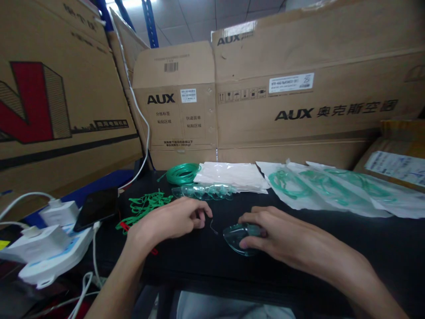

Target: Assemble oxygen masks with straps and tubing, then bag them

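A clear greenish plastic face mask [237, 239] is gripped in my right hand [265, 226], thumb in front and fingers behind, just above the black table. My left hand [186, 217] is beside it with curled fingers. From its index fingertip hangs a thin wire-like strand [213, 227], short of the mask. Green elastic cords [146, 204] lie in a tangle behind my left wrist, with a bit of red near them. Beyond my hands is a row of nested clear masks [206, 191].
Coiled green tubing [182, 173] and a stack of white pouches [230, 175] lie at the back. Packed pouches with green tubing [318, 186] spread out to the right. On the left are a power strip [56, 252], a phone [98, 208] and white cables. Cardboard boxes [299, 97] wall the table.
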Tool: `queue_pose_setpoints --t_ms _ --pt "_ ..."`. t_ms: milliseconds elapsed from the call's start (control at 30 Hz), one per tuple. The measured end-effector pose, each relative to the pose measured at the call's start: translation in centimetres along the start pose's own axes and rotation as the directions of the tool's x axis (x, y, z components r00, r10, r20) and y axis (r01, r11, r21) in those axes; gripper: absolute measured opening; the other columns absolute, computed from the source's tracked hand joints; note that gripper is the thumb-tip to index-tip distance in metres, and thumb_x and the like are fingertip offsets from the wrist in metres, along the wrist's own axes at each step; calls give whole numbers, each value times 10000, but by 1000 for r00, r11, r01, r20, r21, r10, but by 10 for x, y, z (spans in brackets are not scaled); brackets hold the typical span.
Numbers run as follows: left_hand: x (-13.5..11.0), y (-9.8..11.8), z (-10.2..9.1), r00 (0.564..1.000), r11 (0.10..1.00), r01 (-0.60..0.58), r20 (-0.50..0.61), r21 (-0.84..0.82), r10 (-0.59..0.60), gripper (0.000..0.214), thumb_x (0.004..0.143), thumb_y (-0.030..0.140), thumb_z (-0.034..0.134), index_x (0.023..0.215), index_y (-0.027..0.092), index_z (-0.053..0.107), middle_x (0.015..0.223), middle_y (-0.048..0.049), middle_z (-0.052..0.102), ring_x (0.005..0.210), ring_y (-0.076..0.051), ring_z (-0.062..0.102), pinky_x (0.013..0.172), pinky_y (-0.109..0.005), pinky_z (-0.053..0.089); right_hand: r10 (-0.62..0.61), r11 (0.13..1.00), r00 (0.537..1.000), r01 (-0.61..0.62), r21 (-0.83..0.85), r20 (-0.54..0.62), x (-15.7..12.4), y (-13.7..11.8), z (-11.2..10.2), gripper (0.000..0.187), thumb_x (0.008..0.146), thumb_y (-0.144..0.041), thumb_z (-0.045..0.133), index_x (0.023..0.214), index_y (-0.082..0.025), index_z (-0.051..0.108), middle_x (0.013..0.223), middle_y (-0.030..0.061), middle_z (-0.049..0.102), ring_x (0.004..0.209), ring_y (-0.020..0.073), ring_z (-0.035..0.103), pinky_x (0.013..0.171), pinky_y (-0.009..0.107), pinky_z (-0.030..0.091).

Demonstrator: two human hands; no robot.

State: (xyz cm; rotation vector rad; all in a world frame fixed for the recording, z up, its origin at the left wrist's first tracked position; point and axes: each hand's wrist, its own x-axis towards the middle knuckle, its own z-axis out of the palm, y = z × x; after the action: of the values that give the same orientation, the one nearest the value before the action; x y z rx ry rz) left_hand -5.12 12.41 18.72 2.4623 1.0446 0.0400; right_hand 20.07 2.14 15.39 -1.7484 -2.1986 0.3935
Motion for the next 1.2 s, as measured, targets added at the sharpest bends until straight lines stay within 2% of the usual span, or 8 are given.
queue_pose_setpoints --t_ms 133,200,300,500,633,733,1000,1200 --pt "4 -1 1 998 1000 -11 63 0 11 324 819 311 776 1139 278 739 1033 5 707 913 -177 654 742 -238 475 -6 1000 999 6 0 42 3 -3 -4 402 877 -471 705 1250 -324 714 1309 71 672 1228 306 627 1020 375 468" --pt "8 -1 4 996 997 -76 52 19 75 189 843 320 764 1029 288 766 1007 8 691 917 -179 637 761 -247 464 -27 999 999 26 23 40 4 -4 -4 375 896 -436 688 1247 -307 711 1268 68 696 1215 298 636 1017 377 475" --pt "12 0 7 989 989 -147 41 28 145 45 884 272 725 897 273 768 1009 6 679 944 -180 623 818 -257 449 14 999 1000 -14 37 19 4 -5 -5 380 916 -454 662 1265 -310 700 1225 68 722 1195 305 655 1004 400 492" --pt "9 5 5 991 993 -114 60 -24 116 220 880 260 737 1095 300 737 1040 15 663 956 -178 609 783 -248 445 18 1000 1000 -18 10 20 2 1 -6 435 926 -472 639 1323 -299 672 1261 79 717 1212 310 660 1025 419 500" --pt "11 5 8 973 976 -214 81 -45 218 114 878 275 751 991 291 759 1038 19 661 976 -174 608 818 -241 445 21 1000 999 -21 -21 26 2 2 -7 468 948 -473 601 1369 -271 639 1320 99 694 1260 326 633 1074 475 477" --pt "12 5 10 970 972 -233 60 -32 235 25 897 259 731 905 272 751 1024 15 662 980 -175 611 842 -243 443 16 999 1000 -15 -33 26 1 1 -7 477 961 -466 585 1376 -237 636 1340 113 689 1280 333 622 1086 480 473" --pt "12 18 13 943 944 -331 -29 -8 331 109 990 204 578 967 253 673 990 22 687 1007 -180 622 896 -260 429 -64 994 998 62 -87 -23 1 1 -4 452 1001 -449 549 1372 -204 636 1310 140 709 1225 329 660 1056 461 496" --pt "16 25 19 936 939 -344 -78 12 343 44 984 219 618 972 256 638 992 35 696 1013 -183 630 876 -264 426 -56 994 998 53 -96 -27 1 -3 -4 386 1013 -460 531 1296 -242 678 1259 115 729 1166 316 686 1004 432 512"
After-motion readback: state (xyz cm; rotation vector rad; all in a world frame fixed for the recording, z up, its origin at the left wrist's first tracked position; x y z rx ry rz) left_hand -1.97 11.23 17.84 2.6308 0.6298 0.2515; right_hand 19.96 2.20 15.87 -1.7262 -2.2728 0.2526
